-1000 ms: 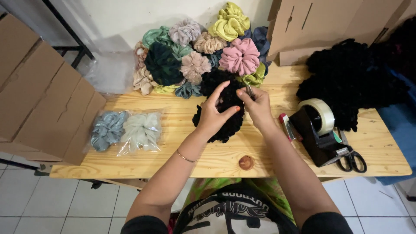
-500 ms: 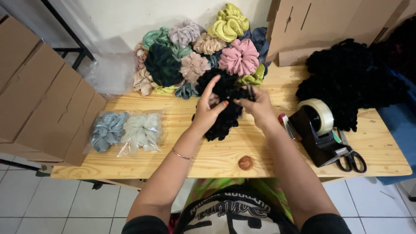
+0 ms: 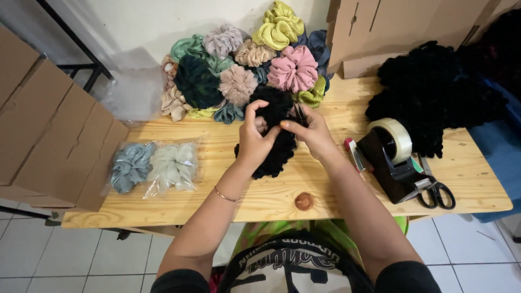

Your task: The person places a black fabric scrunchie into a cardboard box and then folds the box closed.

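Observation:
My left hand [image 3: 255,138] and my right hand [image 3: 312,133] both grip a black fluffy scrunchie [image 3: 275,144] over the middle of the wooden table [image 3: 217,201]. The fingers of the two hands meet at its upper part, and the lower part hangs down onto the tabletop. My right hand also pinches a small dark tool [image 3: 299,113] against the fabric; I cannot make out what it is. A thin bracelet sits on my left wrist.
Several coloured scrunchies [image 3: 239,70] are piled at the back. Two bagged scrunchies [image 3: 154,167] lie at the left beside cardboard boxes [image 3: 49,141]. A black scrunchie heap [image 3: 434,95], tape dispenser [image 3: 393,154], scissors [image 3: 434,190], a red-tipped cutter [image 3: 355,154] and a small round brown object [image 3: 304,201] are at the right.
Both hands have lifted the black scrunchie's top and drawn their fingers together on it. My left thumb and fingers now curl higher around the fabric.

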